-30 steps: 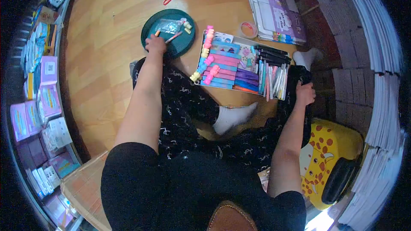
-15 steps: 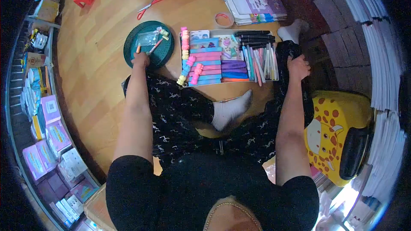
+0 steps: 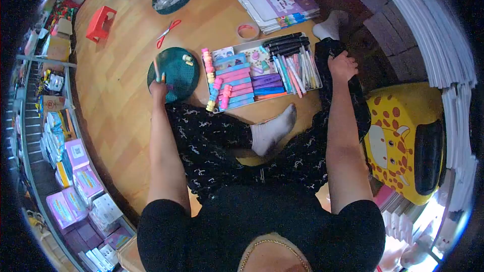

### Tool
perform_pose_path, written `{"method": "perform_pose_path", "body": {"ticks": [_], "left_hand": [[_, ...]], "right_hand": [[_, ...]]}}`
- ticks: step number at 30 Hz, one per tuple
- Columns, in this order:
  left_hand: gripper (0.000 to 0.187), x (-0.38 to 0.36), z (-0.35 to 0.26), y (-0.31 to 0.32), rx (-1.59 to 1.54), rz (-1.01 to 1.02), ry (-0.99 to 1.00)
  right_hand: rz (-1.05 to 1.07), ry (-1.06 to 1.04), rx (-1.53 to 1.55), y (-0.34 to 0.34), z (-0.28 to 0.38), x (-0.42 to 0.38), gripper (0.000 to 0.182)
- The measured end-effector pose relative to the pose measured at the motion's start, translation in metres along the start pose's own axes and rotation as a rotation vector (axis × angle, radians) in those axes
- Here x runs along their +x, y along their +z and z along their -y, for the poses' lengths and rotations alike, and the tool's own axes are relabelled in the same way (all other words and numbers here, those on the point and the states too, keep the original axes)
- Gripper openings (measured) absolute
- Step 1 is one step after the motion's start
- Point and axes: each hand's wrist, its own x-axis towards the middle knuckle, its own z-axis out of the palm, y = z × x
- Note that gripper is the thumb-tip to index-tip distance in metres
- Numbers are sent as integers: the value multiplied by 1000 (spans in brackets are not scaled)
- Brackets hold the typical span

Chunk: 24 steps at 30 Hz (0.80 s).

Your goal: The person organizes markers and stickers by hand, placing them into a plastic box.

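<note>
A slim pink pen (image 3: 156,64) rises from the left hand (image 3: 158,89), whose grip is closed around its lower end, at the left edge of a round green tray (image 3: 177,81) on the wooden floor. A small orange tip shows just beside it, too small to make out. Red-handled scissors (image 3: 168,34) lie on the floor beyond the tray, and a small cream-coloured piece (image 3: 187,60) sits in it. Next, near the tray, comes a shallow white box; bear-shaped beads (image 3: 209,79) line its left side, and the felt pens (image 3: 295,70) fill its right. A roll of tape (image 3: 247,31) lies just behind the box. The right hand (image 3: 344,66) rests on the black trouser leg; whether its grip pinches the cloth, I cannot tell. Further right stands a yellow giraffe seat (image 3: 398,136).
</note>
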Motion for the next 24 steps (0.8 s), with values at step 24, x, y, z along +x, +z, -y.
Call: {"method": "perform_pose_path", "body": {"ticks": [24], "left_hand": [[36,-207,-213,154,-154,362,491]], "right_hand": [[67,16,127,-13,-3,-6,58]]}}
